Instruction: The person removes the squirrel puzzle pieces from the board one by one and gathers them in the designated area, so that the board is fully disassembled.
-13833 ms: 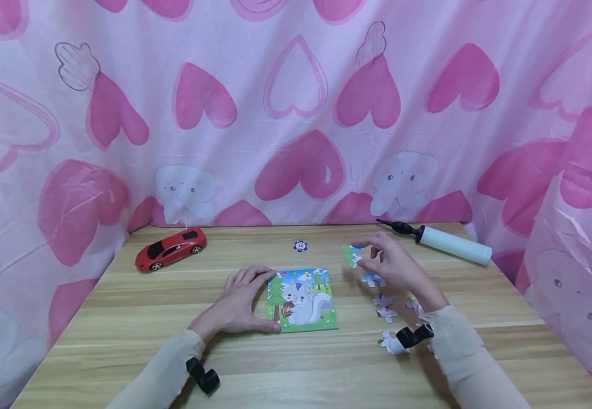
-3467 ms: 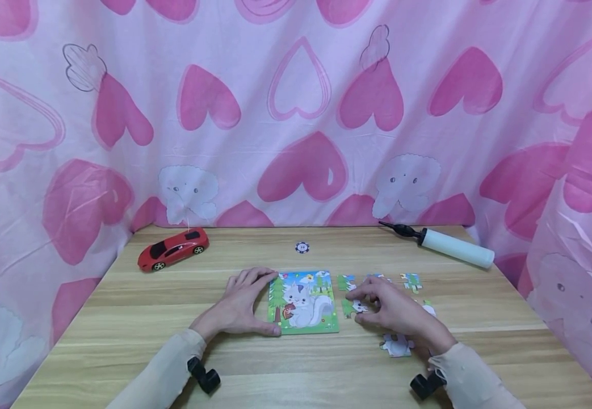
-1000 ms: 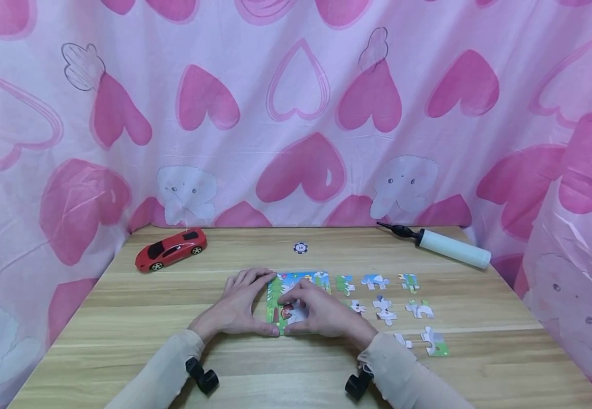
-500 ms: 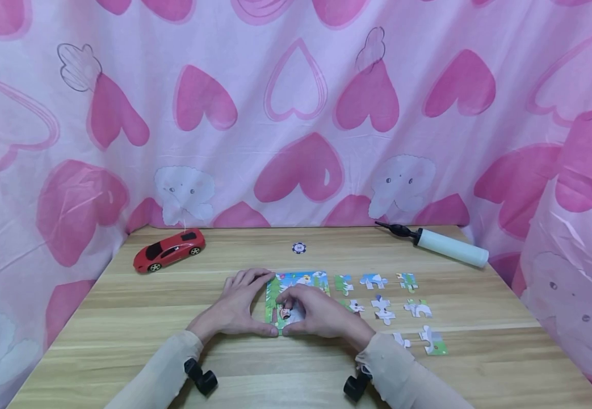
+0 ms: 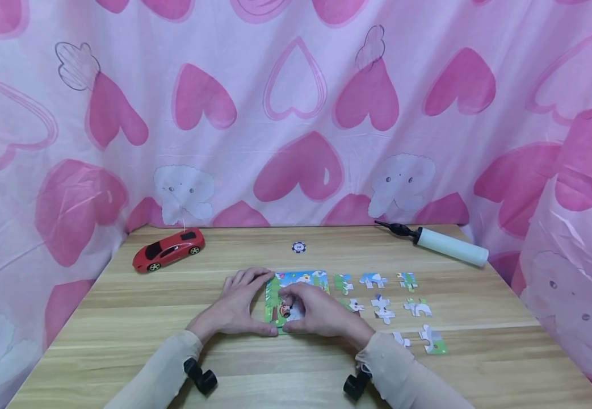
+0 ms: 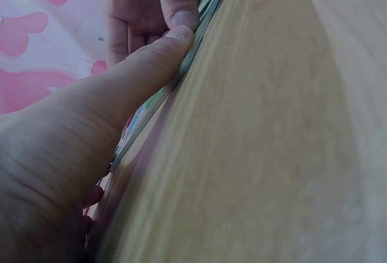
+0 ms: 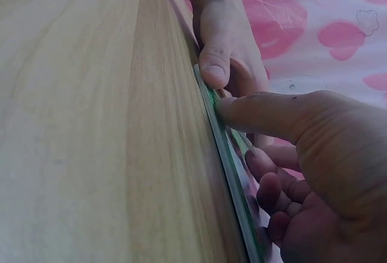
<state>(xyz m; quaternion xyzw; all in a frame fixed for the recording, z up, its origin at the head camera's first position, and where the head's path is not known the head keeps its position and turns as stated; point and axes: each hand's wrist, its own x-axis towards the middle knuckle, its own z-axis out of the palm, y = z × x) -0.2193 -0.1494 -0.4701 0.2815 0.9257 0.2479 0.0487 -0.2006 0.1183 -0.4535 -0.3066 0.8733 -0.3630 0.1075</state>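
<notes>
A square squirrel picture puzzle board (image 5: 313, 277) lies flat mid-table. My left hand (image 5: 236, 307) grips its left side, fingers at the back corner and thumb at the front corner. Over the board's front left part, my right hand (image 5: 321, 312) pinches a puzzle piece (image 7: 240, 141) between thumb and fingers. That piece is slightly tilted, and the hand hides much of the board beneath. Both thumbs are close together at the front edge in the left wrist view. Loose puzzle pieces (image 5: 383, 309) lie in rows right of the board; the right wrist partly covers some.
A red toy car (image 5: 169, 250) stands at the back left. Behind the board lies a poker chip (image 5: 298, 247). A hand pump (image 5: 451, 246) with a black nozzle rests at the back right. Pink heart-print curtain (image 5: 296, 165) surrounds the wooden table.
From the right side, my right hand has come left over the board with a piece. Loose pieces now lie in neater rows. Over the last second both hands barely moved; the left kept its grip.
</notes>
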